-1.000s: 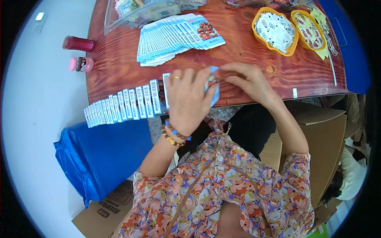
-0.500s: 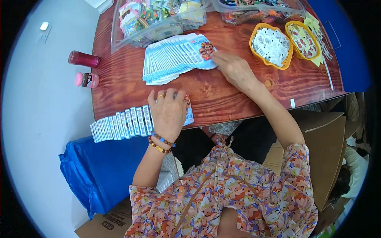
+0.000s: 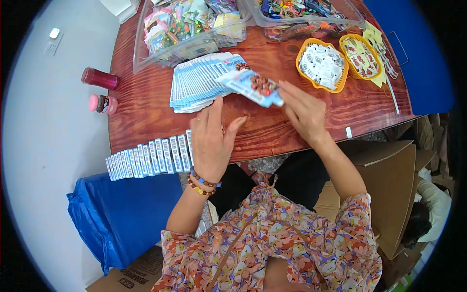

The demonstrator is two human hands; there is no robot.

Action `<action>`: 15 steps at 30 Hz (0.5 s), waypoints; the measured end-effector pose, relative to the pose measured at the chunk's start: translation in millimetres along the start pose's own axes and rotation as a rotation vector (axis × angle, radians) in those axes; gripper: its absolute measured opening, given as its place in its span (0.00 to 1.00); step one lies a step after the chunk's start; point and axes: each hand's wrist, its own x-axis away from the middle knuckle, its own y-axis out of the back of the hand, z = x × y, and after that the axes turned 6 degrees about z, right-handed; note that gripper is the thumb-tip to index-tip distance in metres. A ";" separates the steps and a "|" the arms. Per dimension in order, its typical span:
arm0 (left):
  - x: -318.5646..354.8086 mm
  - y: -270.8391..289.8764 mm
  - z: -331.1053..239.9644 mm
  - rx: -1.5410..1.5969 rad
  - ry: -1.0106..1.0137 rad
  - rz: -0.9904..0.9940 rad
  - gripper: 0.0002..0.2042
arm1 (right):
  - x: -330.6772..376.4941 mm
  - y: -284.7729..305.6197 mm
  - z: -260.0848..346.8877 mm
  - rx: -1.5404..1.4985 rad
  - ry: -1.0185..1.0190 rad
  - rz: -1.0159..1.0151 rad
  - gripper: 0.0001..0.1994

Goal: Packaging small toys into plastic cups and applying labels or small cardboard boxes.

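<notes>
My right hand pinches one flat blue-and-white printed card packet by its right end, holding it tilted above the table. Behind it lies a fanned stack of the same blue packets, its right end partly covered by the held one. My left hand is open over the near edge, fingers and thumb spread, with nothing visible in it. To its left runs a row of small white-and-blue boxes or folded packets along the table's front edge; the row's right end is hidden behind that hand.
Clear plastic bins of colourful packets and of cords and trinkets stand at the back. Two yellow baskets hold small labels and pieces. A dark red tumbler and a pink-lidded jar stand left on the wooden table.
My right hand has lifted a packet off the stack's right end and drawn it nearer. My left hand has risen from the row's end and opened its fingers.
</notes>
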 end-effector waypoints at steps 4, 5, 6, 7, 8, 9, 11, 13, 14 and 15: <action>-8.7 -23.5 -33.7 0.782 0.297 0.108 0.35 | 29.3 24.8 29.9 -0.038 0.146 0.037 0.15; -7.4 -28.4 -35.2 0.791 0.295 0.115 0.35 | 34.3 31.5 37.1 -0.058 0.155 0.113 0.14; -5.6 -35.6 -35.5 0.816 0.259 0.105 0.35 | 33.1 38.9 41.2 -0.119 0.138 0.262 0.12; -4.5 -41.1 -37.1 0.841 0.224 0.095 0.36 | 38.7 44.9 36.5 -0.110 0.128 0.266 0.12; -5.3 -41.8 -42.2 0.904 0.225 0.110 0.33 | 46.4 54.9 28.7 -0.200 0.005 0.282 0.13; -5.4 -41.0 -44.0 0.913 0.223 0.123 0.33 | 47.3 62.3 23.9 -0.295 -0.113 0.294 0.13; -3.3 -38.9 -42.2 0.779 0.108 0.234 0.28 | 20.6 76.9 24.6 -0.330 -0.447 0.050 0.10; -0.7 -45.2 -40.2 0.760 0.104 0.248 0.22 | 8.6 71.0 12.0 -0.513 -0.626 0.050 0.07; -3.3 -48.3 -39.9 0.747 0.029 0.242 0.22 | 6.2 73.3 6.3 -0.503 -0.637 0.041 0.07; -5.8 -49.9 -40.9 0.733 -0.045 0.233 0.21 | 3.6 76.4 2.1 -0.703 -0.799 0.277 0.08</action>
